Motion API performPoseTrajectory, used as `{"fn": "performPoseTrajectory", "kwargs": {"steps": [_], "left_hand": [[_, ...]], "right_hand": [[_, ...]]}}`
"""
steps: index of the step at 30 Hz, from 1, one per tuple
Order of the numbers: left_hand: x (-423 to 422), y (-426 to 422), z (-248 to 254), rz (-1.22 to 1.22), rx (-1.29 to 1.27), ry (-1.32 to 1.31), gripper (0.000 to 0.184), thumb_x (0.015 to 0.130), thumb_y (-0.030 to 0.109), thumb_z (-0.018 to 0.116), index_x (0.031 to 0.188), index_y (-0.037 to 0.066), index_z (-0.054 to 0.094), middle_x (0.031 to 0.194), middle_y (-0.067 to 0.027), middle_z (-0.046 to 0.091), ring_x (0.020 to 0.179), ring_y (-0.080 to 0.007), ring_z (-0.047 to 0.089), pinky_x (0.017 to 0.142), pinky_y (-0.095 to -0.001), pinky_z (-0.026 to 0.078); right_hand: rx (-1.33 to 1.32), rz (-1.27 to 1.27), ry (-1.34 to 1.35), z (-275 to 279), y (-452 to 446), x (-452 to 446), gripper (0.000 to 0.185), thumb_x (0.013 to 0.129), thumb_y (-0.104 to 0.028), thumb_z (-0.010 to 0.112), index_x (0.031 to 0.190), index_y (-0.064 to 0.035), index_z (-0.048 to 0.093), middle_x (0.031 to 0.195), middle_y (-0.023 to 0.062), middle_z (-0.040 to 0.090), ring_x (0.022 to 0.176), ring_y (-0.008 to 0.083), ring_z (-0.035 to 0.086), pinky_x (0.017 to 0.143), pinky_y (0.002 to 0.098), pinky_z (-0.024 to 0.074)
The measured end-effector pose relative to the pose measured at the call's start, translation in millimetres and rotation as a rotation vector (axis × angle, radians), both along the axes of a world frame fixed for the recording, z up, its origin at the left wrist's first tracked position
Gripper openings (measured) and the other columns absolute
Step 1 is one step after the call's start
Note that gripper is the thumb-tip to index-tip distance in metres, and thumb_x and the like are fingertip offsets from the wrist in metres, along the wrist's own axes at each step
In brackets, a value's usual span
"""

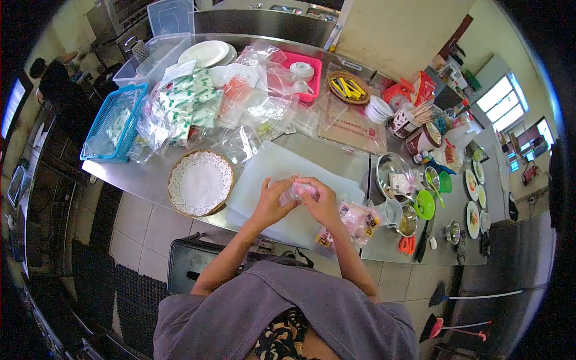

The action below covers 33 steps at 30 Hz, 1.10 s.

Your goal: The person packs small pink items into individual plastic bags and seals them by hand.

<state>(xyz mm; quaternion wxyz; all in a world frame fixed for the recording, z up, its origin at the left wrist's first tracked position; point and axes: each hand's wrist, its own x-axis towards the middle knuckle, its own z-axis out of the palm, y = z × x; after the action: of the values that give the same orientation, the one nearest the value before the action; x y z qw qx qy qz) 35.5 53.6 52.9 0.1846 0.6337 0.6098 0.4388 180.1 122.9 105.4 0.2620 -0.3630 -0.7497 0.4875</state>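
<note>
Over the white cutting board (pixel 260 171), my left hand (pixel 273 202) and my right hand (pixel 323 204) meet around a small clear plastic packet (pixel 295 192) with something pink in it. Fingers of both hands are closed on it; its exact contents are too small to make out. Beside my right wrist lie clear packages with yellow labels (pixel 359 223). A round basket lined with a white paper doily (pixel 201 183) stands left of the board.
Plastic bags (pixel 240 114) and a blue basket (pixel 123 120) crowd the left. A pink tray (pixel 303 78) sits behind. Rightward are a steel bowl (pixel 384 171), a green bowl (pixel 425 205), a black-handled knife (pixel 422 241), orange-handled scissors (pixel 407 245) and plates of food (pixel 473 221).
</note>
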Motion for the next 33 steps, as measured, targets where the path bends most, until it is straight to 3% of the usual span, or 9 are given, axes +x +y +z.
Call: {"fn": "performPoseTrajectory", "kwargs": {"steps": [4, 10, 13, 16, 19, 25, 28, 31, 33], "left_hand": [[1, 2, 1, 0.001, -0.018, -0.013, 0.064, 0.072, 0.020, 0.070, 0.129, 0.012, 0.042, 0.115, -0.0093, 0.055, 0.110, -0.0235, 0.049, 0.102, -0.0514, 0.017], [-2, 3, 1, -0.007, 0.017, -0.033, 0.064, 0.072, 0.019, 0.071, 0.129, 0.015, 0.042, 0.119, -0.0072, 0.054, 0.109, -0.0227, 0.051, 0.104, -0.0497, 0.018], [-3, 3, 3, -0.013, 0.033, -0.083, 0.064, 0.071, 0.015, 0.071, 0.128, 0.015, 0.042, 0.120, -0.0067, 0.054, 0.112, -0.0224, 0.050, 0.104, -0.0498, 0.018], [-5, 2, 11, -0.027, 0.020, -0.108, 0.066, 0.071, 0.012, 0.071, 0.129, 0.014, 0.040, 0.120, -0.0066, 0.054, 0.113, -0.0228, 0.050, 0.105, -0.0489, 0.018], [-7, 2, 14, -0.058, 0.040, -0.165, 0.068, 0.071, 0.011, 0.071, 0.130, 0.013, 0.037, 0.120, -0.0062, 0.055, 0.113, -0.0229, 0.051, 0.106, -0.0464, 0.017], [-6, 5, 9, -0.073, 0.064, -0.284, 0.066, 0.073, 0.006, 0.068, 0.130, 0.011, 0.035, 0.119, -0.0098, 0.054, 0.110, -0.0286, 0.053, 0.096, -0.0381, 0.038], [-5, 2, 13, -0.041, 0.033, -0.280, 0.064, 0.074, 0.003, 0.066, 0.130, 0.010, 0.035, 0.124, -0.0132, 0.050, 0.109, -0.0315, 0.053, 0.090, -0.0353, 0.043], [-6, 1, 20, -0.073, -0.019, -0.339, 0.063, 0.075, 0.002, 0.063, 0.131, 0.011, 0.034, 0.129, -0.0149, 0.044, 0.112, -0.0320, 0.051, 0.092, -0.0365, 0.041], [-6, 2, 17, -0.091, 0.039, -0.290, 0.062, 0.075, 0.001, 0.062, 0.130, 0.010, 0.034, 0.130, -0.0156, 0.042, 0.115, -0.0322, 0.047, 0.094, -0.0369, 0.040]], "right_hand": [[0.124, -0.080, 0.007, -7, -1, -4, 0.023, 0.078, -0.015, 0.062, 0.098, -0.0055, 0.061, 0.084, 0.0088, 0.065, 0.069, 0.0121, 0.060, 0.061, 0.0262, 0.0475], [-0.198, -0.133, -0.001, -2, 1, -7, 0.020, 0.076, -0.016, 0.067, 0.088, -0.0026, 0.058, 0.074, 0.0079, 0.062, 0.062, 0.0112, 0.060, 0.053, 0.0253, 0.0467], [-0.306, -0.046, 0.125, -3, 5, -6, 0.020, 0.078, -0.017, 0.067, 0.088, -0.0059, 0.054, 0.068, 0.0012, 0.057, 0.052, 0.0047, 0.051, 0.040, 0.0175, 0.0362], [-0.433, -0.049, 0.118, -6, 9, -6, 0.023, 0.076, -0.017, 0.068, 0.089, -0.0064, 0.053, 0.068, 0.0010, 0.057, 0.051, 0.0044, 0.051, 0.039, 0.0177, 0.0352], [-0.322, -0.077, 0.067, -3, 7, -10, 0.024, 0.076, -0.016, 0.069, 0.088, -0.0049, 0.052, 0.068, 0.0008, 0.056, 0.050, 0.0048, 0.050, 0.040, 0.0188, 0.0359], [-0.084, -0.101, -0.123, -14, 12, -16, 0.026, 0.073, -0.011, 0.069, 0.091, -0.0043, 0.051, 0.070, 0.0019, 0.056, 0.050, 0.0058, 0.049, 0.042, 0.0211, 0.0381], [-0.058, -0.086, -0.015, -17, 11, -21, 0.029, 0.072, -0.011, 0.069, 0.094, -0.0066, 0.051, 0.067, 0.0015, 0.055, 0.049, 0.0065, 0.049, 0.042, 0.0219, 0.0384], [-0.037, -0.104, -0.057, -17, 12, -23, 0.031, 0.072, -0.011, 0.069, 0.097, -0.0070, 0.051, 0.064, 0.0020, 0.056, 0.048, 0.0080, 0.051, 0.042, 0.0238, 0.0393], [-0.055, -0.126, -0.230, -6, 10, -24, 0.032, 0.071, -0.016, 0.069, 0.097, -0.0081, 0.052, 0.070, 0.0080, 0.061, 0.062, 0.0185, 0.059, 0.056, 0.0317, 0.0446]]}}
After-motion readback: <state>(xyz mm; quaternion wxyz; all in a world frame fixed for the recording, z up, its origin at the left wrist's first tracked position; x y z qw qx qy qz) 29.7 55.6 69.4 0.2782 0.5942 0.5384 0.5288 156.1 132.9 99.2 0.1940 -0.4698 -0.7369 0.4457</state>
